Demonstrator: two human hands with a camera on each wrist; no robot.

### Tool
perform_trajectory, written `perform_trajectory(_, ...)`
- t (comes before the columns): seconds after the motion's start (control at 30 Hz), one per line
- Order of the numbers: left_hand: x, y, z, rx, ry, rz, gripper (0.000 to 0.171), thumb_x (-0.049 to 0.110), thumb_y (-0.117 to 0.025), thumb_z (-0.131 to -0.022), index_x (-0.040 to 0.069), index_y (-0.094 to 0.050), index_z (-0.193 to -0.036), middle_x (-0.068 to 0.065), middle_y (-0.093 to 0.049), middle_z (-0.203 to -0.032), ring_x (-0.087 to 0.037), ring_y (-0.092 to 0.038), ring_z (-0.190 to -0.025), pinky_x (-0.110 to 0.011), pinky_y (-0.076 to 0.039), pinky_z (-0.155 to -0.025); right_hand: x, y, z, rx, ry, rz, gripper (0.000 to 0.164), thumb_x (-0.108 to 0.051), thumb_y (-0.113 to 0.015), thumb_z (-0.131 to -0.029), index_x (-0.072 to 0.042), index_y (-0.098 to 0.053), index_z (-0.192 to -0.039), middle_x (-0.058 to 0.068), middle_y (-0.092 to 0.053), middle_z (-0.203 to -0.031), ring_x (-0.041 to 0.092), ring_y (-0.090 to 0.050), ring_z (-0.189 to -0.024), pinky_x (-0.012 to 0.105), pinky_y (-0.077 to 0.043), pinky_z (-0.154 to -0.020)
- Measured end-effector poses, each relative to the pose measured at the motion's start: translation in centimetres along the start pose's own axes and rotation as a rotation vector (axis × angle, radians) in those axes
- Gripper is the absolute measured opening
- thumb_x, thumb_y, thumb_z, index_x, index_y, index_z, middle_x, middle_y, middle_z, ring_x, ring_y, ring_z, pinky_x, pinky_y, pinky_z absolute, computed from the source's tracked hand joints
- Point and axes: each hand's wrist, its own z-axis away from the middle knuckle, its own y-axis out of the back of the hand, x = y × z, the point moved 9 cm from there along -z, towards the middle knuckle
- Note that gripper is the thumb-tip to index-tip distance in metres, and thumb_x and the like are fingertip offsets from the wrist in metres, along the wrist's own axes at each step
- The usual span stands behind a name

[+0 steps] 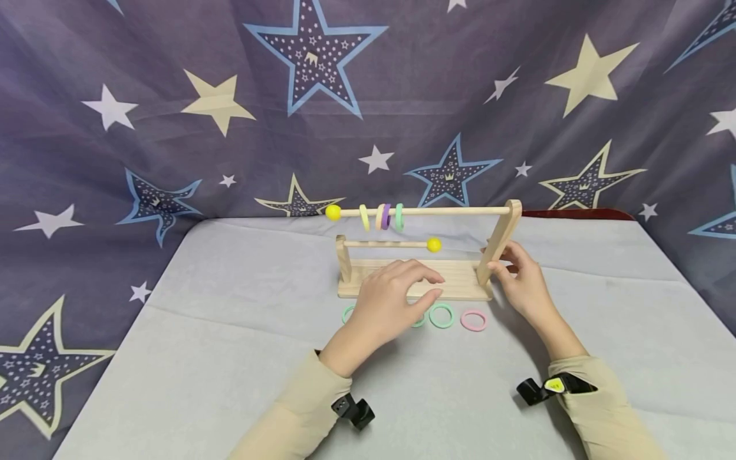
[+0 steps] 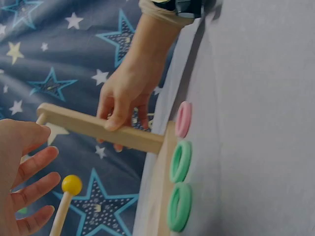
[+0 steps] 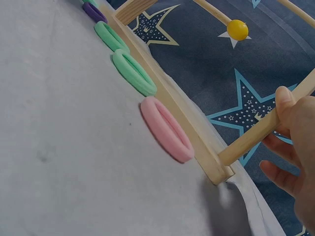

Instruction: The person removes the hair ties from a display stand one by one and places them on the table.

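A wooden rack with a flat base (image 1: 460,275) stands on the table. My right hand (image 1: 524,284) grips its tall upright (image 1: 499,239), thumb on the near side. Along the upper rod hang a yellow hair tie (image 1: 365,218), a peach one, a purple one (image 1: 386,217) and a green one (image 1: 399,218). The lower rod, ending in a yellow ball (image 1: 434,245), is bare. My left hand (image 1: 393,294) hovers in front of the base, fingers apart and holding nothing. Before the base lie a pink hair tie (image 3: 167,129), green ones (image 3: 134,72) and a purple one (image 3: 94,12).
A pale grey cloth covers the table (image 1: 230,358). Behind it hangs a dark curtain (image 1: 402,76) printed with stars. A dark red edge (image 1: 581,214) shows at the back right. The upper rod's yellow end ball (image 1: 333,212) points left.
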Motion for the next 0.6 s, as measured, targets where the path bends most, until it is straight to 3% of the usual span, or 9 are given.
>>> perform_trajectory(0.23, -1.4, 2.9, 0.4, 0.115, 0.038, 0.032, 0.012, 0.025, -0.074, -0.09, 0.022, -0.074, -0.102, 0.012, -0.07, -0.099, -0.009, -0.064, -0.096, -0.03, -0.05, -0.083, 0.1, 0.0, -0.1, 0.0, 0.0, -0.004, 0.041, -0.008, -0.066, -0.093, 0.003, -0.055, -0.131, 0.022, -0.068, -0.114, -0.015, -0.049, -0.101, 0.02, -0.042, -0.077)
perform_trajectory(0.43, -2.6, 5.1, 0.6, 0.212, 0.093, 0.025, 0.012, 0.025, -0.073, -0.091, 0.021, -0.075, -0.102, 0.01, -0.071, -0.098, -0.008, -0.063, -0.091, -0.031, -0.051, -0.071, 0.1, 0.0, -0.1, -0.002, -0.004, -0.005, 0.042, -0.01, -0.066, -0.094, 0.003, -0.055, -0.132, 0.021, -0.068, -0.114, -0.016, -0.049, -0.101, 0.021, -0.041, -0.077)
perform_trajectory(0.6, -3.7, 6.7, 0.9, 0.305, 0.153, 0.036, 0.011, 0.023, -0.071, -0.091, 0.02, -0.075, -0.101, 0.008, -0.071, -0.096, -0.008, -0.063, -0.089, -0.032, -0.05, -0.071, 0.2, 0.0, -0.1, -0.003, -0.003, -0.013, 0.041, -0.011, -0.065, -0.094, 0.003, -0.055, -0.131, 0.022, -0.068, -0.114, -0.015, -0.05, -0.101, 0.021, -0.042, -0.077)
